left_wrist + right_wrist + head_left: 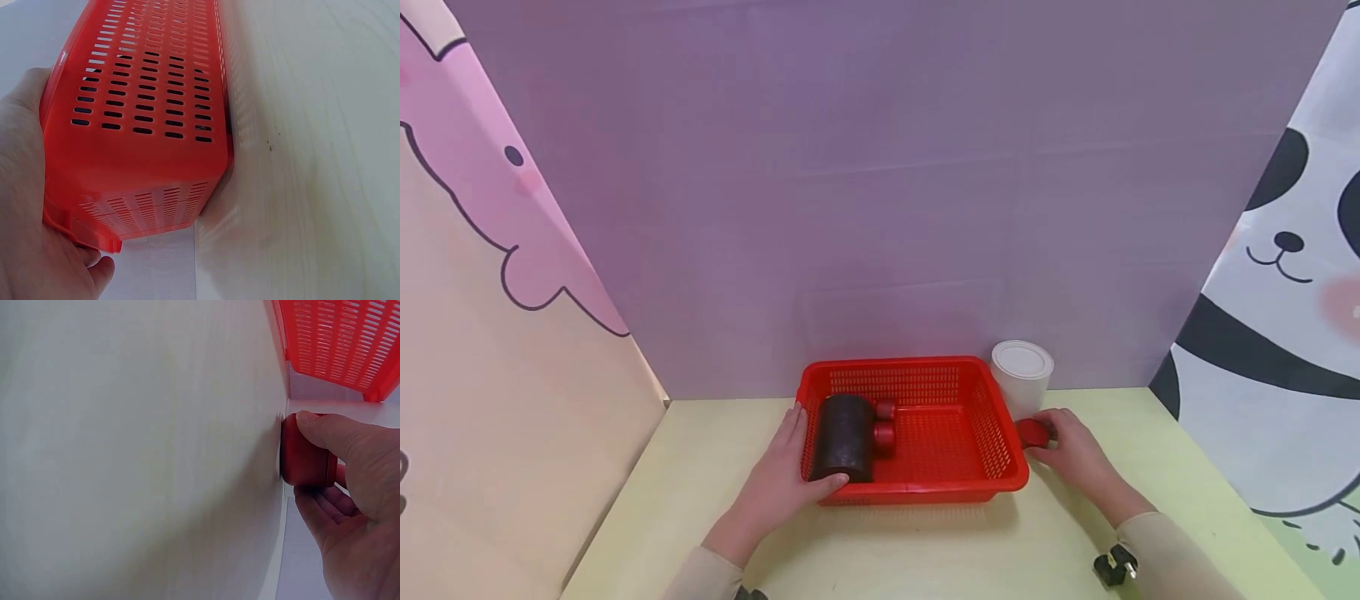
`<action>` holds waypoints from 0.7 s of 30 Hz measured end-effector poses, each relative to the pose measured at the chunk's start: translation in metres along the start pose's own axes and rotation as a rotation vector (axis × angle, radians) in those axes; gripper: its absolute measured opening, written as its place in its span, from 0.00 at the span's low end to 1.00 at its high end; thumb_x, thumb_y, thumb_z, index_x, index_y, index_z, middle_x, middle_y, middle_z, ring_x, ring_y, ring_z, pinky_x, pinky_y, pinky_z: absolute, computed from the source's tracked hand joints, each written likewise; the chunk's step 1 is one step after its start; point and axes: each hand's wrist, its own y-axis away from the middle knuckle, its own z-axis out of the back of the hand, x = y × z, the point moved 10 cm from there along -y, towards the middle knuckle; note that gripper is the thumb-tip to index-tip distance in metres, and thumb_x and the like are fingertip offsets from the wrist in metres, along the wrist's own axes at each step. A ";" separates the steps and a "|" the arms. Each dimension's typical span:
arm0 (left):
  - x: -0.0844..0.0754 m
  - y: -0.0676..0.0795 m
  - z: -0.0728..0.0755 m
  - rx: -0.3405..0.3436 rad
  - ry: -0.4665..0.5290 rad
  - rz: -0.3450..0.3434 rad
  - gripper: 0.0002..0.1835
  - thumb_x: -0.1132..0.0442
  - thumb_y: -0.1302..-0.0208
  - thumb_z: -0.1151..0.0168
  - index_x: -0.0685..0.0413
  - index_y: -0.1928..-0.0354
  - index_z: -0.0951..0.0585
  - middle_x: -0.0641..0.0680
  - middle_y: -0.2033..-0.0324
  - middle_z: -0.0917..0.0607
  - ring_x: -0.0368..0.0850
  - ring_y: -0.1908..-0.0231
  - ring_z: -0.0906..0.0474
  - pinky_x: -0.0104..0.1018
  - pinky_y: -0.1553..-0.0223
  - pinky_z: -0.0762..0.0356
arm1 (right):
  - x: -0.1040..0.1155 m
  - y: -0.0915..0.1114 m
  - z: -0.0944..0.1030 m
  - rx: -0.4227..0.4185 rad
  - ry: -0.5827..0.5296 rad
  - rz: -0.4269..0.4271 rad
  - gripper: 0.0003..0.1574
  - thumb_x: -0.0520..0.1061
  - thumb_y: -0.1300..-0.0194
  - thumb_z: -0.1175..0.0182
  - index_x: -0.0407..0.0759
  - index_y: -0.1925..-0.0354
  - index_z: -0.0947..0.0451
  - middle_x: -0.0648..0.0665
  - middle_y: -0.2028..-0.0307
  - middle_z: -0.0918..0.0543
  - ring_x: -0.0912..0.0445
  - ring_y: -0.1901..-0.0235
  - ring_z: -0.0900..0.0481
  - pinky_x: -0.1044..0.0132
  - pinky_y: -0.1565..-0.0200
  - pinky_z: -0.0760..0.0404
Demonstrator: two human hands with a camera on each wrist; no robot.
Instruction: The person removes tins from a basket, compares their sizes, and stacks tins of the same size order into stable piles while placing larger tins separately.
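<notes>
My left hand [778,479] grips the left front corner of a red plastic basket [951,492], its thumb over the front rim and its fingers along the left side. Inside, at the left end, lies a black cylinder [842,442] with two small red round containers [884,435] beside it. Just outside the basket's right side, my right hand [1075,454] holds a small round red jar [306,453] between thumb and fingers, its base at the table top. Behind that jar stands a white lidded canister [1021,379], close to the basket's back right corner.
The pale wooden table [917,558] ends at a purple cloth backdrop [887,208]. Printed panels with a pink cartoon figure [497,167] and a panda [1285,333] enclose the left and right sides.
</notes>
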 end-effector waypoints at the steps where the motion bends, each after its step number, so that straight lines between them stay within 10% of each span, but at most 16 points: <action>1: 0.000 0.000 0.000 0.002 -0.001 0.001 0.74 0.26 0.45 0.22 0.53 0.09 0.51 0.56 0.11 0.49 0.58 0.13 0.51 0.64 0.27 0.25 | -0.001 0.000 0.000 0.000 -0.002 -0.002 0.34 0.33 0.41 0.18 0.26 0.40 0.22 0.32 0.48 0.18 0.36 0.49 0.16 0.37 0.45 0.11; 21: -0.006 0.003 0.002 0.005 0.028 -0.005 0.73 0.27 0.44 0.21 0.56 0.10 0.51 0.59 0.11 0.50 0.62 0.13 0.53 0.66 0.27 0.26 | 0.010 0.002 0.027 -0.048 0.002 -0.012 0.43 0.38 0.37 0.19 0.24 0.33 0.30 0.24 0.42 0.21 0.28 0.43 0.20 0.32 0.44 0.14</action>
